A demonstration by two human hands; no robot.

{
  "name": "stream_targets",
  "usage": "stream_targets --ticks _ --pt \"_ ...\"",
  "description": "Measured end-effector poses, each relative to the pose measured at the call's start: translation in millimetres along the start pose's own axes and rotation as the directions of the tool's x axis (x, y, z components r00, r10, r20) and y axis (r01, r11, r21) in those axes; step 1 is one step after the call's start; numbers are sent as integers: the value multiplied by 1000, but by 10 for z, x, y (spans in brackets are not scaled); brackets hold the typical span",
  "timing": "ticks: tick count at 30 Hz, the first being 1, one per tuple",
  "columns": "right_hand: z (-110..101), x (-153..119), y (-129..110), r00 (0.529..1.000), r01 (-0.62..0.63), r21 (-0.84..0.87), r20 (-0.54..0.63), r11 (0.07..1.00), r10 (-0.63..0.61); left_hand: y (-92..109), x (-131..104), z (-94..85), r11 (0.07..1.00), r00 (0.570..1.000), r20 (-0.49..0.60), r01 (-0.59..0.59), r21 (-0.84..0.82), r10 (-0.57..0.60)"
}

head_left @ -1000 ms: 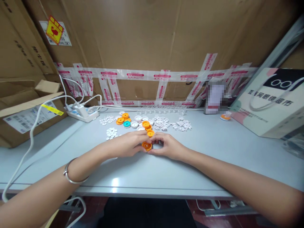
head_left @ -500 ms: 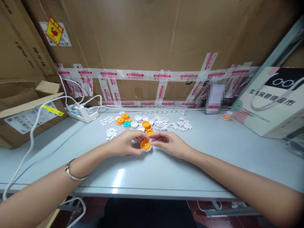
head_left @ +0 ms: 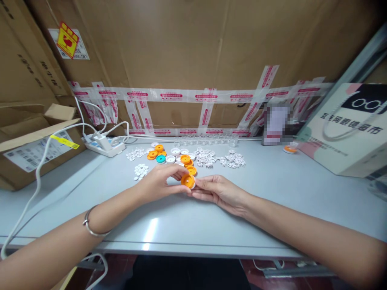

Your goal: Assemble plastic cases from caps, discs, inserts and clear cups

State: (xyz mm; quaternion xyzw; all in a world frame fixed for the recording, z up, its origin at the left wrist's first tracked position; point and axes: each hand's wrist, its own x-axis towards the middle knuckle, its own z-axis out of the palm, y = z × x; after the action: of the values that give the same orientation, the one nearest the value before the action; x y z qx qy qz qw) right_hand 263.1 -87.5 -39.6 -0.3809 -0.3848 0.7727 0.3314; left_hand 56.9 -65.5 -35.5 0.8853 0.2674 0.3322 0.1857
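An orange round piece with a white rim beneath it is held between both hands, above the grey table. My left hand grips it from the left with thumb and fingers. From the right, my right hand pinches its edge, with fingers partly under it. Just behind lie more orange round pieces, white rings and a teal piece. Small white discs are to the left, and small white perforated parts to the right.
Clear cups stand in a row along the back of the table. A power strip with white cables and an open carton are at left. A paper bag and an orange-white piece are at right.
My right hand has turned palm up and closed on the orange piece, its fingers now partly beneath it. The piece has shifted slightly right and up.
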Motion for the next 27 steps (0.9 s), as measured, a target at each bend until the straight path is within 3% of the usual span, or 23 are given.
stream_targets --ticks 5,9,11,12,15,16,18,27 --pt "-2 7 11 999 13 -47 45 999 -11 47 -21 11 995 999 26 -21 97 18" --pt "-64 59 -54 995 50 -330 98 943 -19 86 -19 -1 985 997 78 -6 174 -8" --pt "-157 87 -149 987 140 -574 17 807 -159 91 -14 0 978 994 102 25 208 -47" --pt "-222 98 -209 957 187 -696 -29 693 -287 90 -12 2 974 992 112 38 225 -65" --pt "-456 134 -385 773 223 -935 -3 276 -635 77 -6 18 962 986 135 58 269 -97" --pt "-530 150 -427 734 217 -963 53 159 -677 74 -5 24 959 984 144 61 276 -104" --pt "-647 190 -467 727 220 -973 119 65 -676 76 -2 35 956 980 165 65 284 -116" --pt "-702 349 -352 775 241 -970 174 29 -608 87 -16 37 964 977 185 56 260 -107"
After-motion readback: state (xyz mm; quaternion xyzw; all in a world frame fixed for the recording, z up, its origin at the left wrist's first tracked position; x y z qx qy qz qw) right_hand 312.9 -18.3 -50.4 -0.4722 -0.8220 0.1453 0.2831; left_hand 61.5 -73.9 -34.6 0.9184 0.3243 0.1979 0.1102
